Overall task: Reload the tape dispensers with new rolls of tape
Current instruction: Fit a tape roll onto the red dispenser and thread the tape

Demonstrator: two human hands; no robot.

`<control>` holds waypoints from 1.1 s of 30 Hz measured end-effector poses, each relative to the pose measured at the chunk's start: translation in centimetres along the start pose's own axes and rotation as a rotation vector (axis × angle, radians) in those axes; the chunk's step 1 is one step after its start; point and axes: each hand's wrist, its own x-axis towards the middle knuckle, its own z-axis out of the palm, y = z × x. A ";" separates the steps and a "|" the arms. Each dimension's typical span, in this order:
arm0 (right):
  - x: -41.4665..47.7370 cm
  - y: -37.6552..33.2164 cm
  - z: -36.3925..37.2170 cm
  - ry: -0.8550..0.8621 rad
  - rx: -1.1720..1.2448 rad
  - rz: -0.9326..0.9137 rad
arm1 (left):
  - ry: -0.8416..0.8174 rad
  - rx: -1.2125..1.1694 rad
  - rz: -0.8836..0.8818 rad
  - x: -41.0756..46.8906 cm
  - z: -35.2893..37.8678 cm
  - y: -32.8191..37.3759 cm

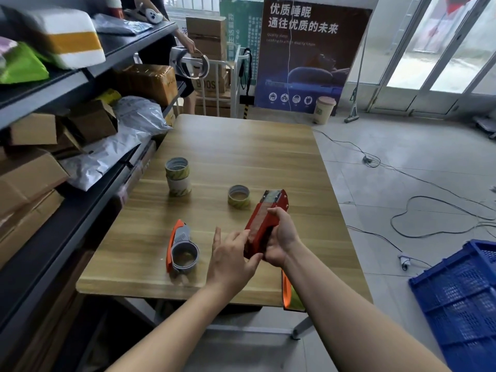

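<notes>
A red tape dispenser (264, 224) is held above the wooden table (241, 157), metal blade end pointing away. My right hand (280, 238) grips its right side. My left hand (230, 257) touches its near left end with thumb and fingertips. An orange and grey dispenser (182, 248) lies on the table to the left, with a roll in its ring. One yellowish tape roll (239, 196) sits just beyond the red dispenser. Two stacked tape rolls (178, 177) stand further left. Another orange dispenser (287, 289) shows under my right forearm at the table's near edge.
Dark shelves (80, 183) with cardboard boxes and plastic parcels run along the left, close to the table. A blue plastic crate (461, 299) sits on the floor at right, near loose cables (429, 210). Beyond the table's far end a person stands handling tape.
</notes>
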 end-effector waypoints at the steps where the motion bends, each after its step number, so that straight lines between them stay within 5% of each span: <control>1: -0.1 0.2 0.1 0.001 0.002 -0.001 | -0.003 0.000 -0.026 0.0 -0.1 0.1; 9: -0.3 1.8 0.9 0.049 -0.083 -0.024 | 0.052 -0.142 -0.315 -0.2 0.4 -0.6; 24: 0.3 5.0 4.5 0.056 -0.306 0.076 | -0.097 -0.429 -0.728 -0.4 1.3 -3.8; 30: -0.6 2.7 4.0 0.166 -0.670 -0.430 | -0.164 -0.697 -0.958 -1.3 2.4 -5.9; 33: 1.2 2.9 0.5 0.362 -0.784 -0.477 | -0.233 -0.770 -1.022 -1.3 2.7 -7.0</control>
